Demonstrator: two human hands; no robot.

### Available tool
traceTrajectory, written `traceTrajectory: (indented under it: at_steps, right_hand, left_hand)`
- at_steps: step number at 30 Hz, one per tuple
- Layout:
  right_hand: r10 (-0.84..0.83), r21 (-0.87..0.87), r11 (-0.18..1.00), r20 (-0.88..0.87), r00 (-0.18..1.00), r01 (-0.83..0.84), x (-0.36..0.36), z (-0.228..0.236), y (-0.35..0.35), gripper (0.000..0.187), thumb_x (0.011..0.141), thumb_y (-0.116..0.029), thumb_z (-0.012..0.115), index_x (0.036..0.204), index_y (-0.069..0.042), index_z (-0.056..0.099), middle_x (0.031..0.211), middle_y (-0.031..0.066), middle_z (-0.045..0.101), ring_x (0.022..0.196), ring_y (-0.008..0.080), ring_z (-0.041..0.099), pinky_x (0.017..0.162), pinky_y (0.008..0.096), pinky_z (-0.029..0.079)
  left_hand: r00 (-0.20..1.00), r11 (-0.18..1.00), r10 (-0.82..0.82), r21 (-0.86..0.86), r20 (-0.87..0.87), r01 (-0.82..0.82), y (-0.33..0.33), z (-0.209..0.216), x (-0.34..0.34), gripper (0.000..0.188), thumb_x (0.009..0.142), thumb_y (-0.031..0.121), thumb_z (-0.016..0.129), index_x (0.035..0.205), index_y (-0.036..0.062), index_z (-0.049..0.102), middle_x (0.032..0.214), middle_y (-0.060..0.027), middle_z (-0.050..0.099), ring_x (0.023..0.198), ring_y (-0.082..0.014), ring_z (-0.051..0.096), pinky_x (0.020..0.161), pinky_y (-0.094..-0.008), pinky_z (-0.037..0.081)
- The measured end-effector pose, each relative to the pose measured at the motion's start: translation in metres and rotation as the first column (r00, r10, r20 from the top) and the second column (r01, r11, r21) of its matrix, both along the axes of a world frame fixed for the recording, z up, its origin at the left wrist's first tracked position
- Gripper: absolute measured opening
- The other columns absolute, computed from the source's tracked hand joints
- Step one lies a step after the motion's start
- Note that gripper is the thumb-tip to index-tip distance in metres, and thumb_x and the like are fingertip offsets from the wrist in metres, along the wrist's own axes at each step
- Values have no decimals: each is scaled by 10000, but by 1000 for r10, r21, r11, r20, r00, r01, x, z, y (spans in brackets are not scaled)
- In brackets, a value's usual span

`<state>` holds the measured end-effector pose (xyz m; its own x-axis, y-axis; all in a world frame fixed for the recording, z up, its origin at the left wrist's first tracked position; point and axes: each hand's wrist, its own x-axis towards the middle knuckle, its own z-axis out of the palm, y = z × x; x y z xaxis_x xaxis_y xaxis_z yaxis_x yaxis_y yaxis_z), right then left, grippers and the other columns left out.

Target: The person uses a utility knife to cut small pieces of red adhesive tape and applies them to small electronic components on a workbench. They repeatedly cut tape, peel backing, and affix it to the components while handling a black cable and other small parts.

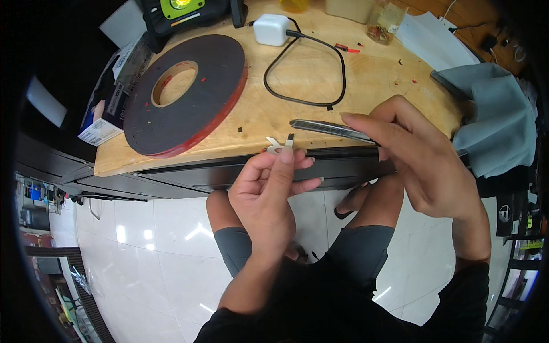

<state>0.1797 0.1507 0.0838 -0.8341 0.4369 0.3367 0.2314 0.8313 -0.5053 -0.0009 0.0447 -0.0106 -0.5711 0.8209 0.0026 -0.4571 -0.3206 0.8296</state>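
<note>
Between thumb and fingers, my left hand (269, 186) pinches a small pale flat piece with two prongs (280, 146) just off the table's front edge. A small dark square (290, 137) sits at the tip of its right prong. My right hand (420, 154) is closed on a utility knife (331, 129), held nearly level with its tip pointing left. That tip is above and close to the pronged piece, apart from it. To the left lies a big roll of dark foam tape with a red edge (223, 86).
On the wooden table (377, 80) are a white charger (271, 30) with a looped black cable (345, 74), small red and black scraps, and a jar (384, 26). A box (108, 108) stands left. A grey cloth (492, 114) hangs at right. A work light (183, 8) stands behind.
</note>
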Motion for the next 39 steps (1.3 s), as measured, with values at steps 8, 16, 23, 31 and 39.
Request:
traceTrajectory:
  at_steps: [8,16,23,31,39]
  right_hand:
    - [-73,108,990,-164,984,92,-3,-36,-10,297,832,96,665,1118,32,618,914,145,571,781,281,612,636,335,496]
    - [-360,-290,920,-364,859,262,-9,-103,-43,167,921,-3,680,1061,12,591,843,114,623,745,242,630,599,293,474]
    - [-426,-398,891,-565,706,219,-35,-121,-53,130,935,36,649,1052,45,593,945,177,648,761,190,639,610,278,478]
    - [-282,141,918,-424,861,370,-18,-105,-24,231,805,-11,758,1008,-20,649,867,91,696,641,197,680,511,267,437]
    - [-169,109,968,-381,909,226,-15,-98,-21,219,822,87,706,1019,52,618,907,186,686,669,214,704,514,269,511]
  left_hand:
    - [992,999,24,-23,-124,-27,2,-6,-3,167,1019,133,617,1043,-31,640,1008,-179,716,994,-254,729,696,-386,680]
    - [969,995,-68,-92,-239,47,-8,2,-16,146,1016,90,607,1052,-48,636,1025,-204,722,1009,-287,737,710,-380,681]
    - [981,980,-83,-191,-173,50,-2,13,-11,105,969,32,684,1008,-65,681,965,-181,756,924,-204,753,724,-290,644]
    - [983,992,-65,-118,-174,45,-1,7,-14,99,963,23,692,999,-69,684,950,-177,754,927,-216,756,730,-287,638]
    - [982,993,-65,-108,-175,46,-1,6,-13,104,962,41,706,979,-59,682,949,-172,758,898,-192,751,806,-292,615]
